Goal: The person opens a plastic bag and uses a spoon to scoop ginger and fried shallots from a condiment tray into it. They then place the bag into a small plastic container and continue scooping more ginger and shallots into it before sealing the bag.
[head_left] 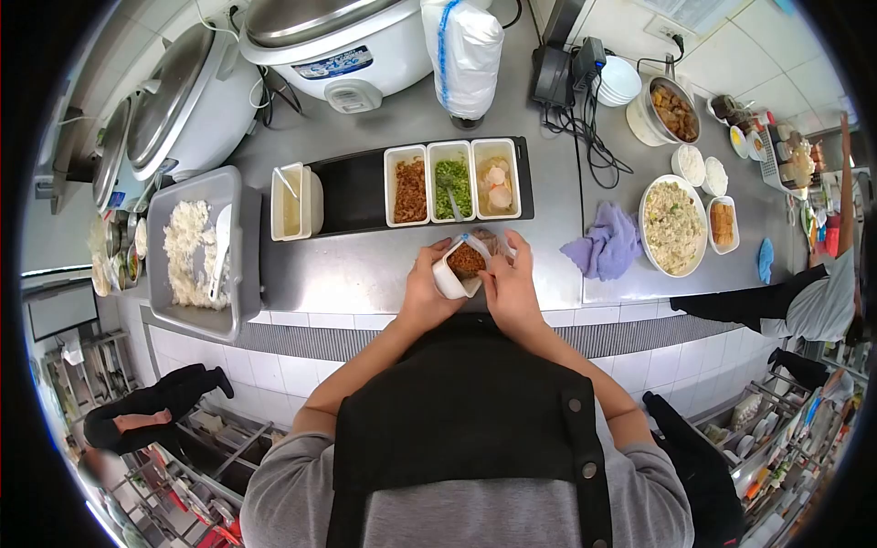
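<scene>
My left hand [427,294] is wrapped around a small white container [449,282], tipped a little, close to the counter's front edge. Brown minced food [467,262] shows at its mouth. A clear plastic bag [486,239] with a blue strip lies over the opening, and the fingers of my right hand [512,290] pinch its side. Just beyond my hands, a black rack holds white tubs of brown minced meat [409,192], chopped green onion [448,187] with a spoon in it, and pale pieces in liquid [495,185].
Left stands a grey bin [243,265] of rice with a white paddle [220,251]. Rice cookers [343,68] line the back. Right are a purple cloth [604,242], a bowl of fried rice [674,226] and tangled cables [585,137]. Other people [804,297] stand at the sides.
</scene>
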`<state>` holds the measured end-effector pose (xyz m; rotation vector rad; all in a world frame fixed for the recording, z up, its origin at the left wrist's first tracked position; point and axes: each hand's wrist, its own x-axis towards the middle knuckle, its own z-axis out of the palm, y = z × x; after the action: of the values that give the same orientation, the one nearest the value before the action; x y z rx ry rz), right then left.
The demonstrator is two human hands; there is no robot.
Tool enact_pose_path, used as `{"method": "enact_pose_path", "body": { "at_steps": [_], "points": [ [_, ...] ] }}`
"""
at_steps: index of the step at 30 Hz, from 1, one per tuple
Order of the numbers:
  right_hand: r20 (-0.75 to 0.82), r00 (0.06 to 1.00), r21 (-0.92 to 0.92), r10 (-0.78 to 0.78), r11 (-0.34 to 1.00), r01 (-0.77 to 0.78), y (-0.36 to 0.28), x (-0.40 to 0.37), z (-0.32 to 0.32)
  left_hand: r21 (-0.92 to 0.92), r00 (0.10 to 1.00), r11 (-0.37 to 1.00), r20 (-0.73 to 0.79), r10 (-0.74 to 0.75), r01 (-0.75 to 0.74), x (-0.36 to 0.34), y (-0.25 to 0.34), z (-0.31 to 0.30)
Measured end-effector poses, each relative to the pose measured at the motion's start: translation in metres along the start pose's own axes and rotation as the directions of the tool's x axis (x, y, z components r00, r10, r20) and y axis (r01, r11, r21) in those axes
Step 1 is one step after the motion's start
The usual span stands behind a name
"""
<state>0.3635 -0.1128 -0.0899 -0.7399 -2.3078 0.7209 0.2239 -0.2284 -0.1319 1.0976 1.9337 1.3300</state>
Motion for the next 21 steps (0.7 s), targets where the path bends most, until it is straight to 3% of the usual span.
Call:
{"method": "enact_pose_path", "body": {
  "at_steps": [1, 3, 5, 6, 9, 13, 16, 21],
  "points": [
    [0.000, 1.000, -0.001, -0.001, 1.000, 0.001, 0.003, -0.003, 0.003, 0.002, 1.000, 1.000, 0.016, -0.011, 0.011, 0.000, 0.002, 0.000],
    [0.228, 0.968, 0.119, 0.108, 0.983, -0.138, 0.009, -0.010, 0.009, 0.064, 1.000, 0.998, 0.012, 0.009, -0.010, 0.001, 0.010, -0.003],
    [0.265, 0.953, 0.113, 0.148, 0.976, -0.184, 0.008, -0.012, 0.008, 0.125, 1.000, 0.992, 0.009, 0.029, -0.030, 0.001, 0.019, -0.004],
    [0.305, 0.934, 0.106, 0.187, 0.968, -0.229, 0.007, -0.012, 0.007, 0.143, 0.999, 0.989, 0.006, -0.034, 0.032, 0.001, 0.024, -0.004],
    [0.322, 0.906, 0.079, 0.275, 0.946, -0.315, 0.004, -0.011, 0.004, 0.194, 0.988, 0.970, 0.010, -0.153, 0.149, 0.003, 0.031, -0.003],
    [0.298, 0.912, 0.075, 0.281, 0.946, -0.316, 0.001, -0.010, 0.002, 0.241, 0.960, 0.935, 0.031, -0.277, 0.262, 0.007, 0.048, -0.009],
    [0.217, 0.941, 0.121, 0.258, 0.950, -0.288, -0.003, -0.009, -0.002, 0.353, 0.989, 0.925, -0.011, -0.150, 0.144, 0.008, 0.051, -0.015],
    [0.219, 0.923, 0.098, 0.317, 0.934, -0.344, -0.008, 0.000, -0.007, 0.404, 0.994, 0.910, 0.025, -0.105, 0.086, 0.012, 0.073, -0.025]
  ]
}}
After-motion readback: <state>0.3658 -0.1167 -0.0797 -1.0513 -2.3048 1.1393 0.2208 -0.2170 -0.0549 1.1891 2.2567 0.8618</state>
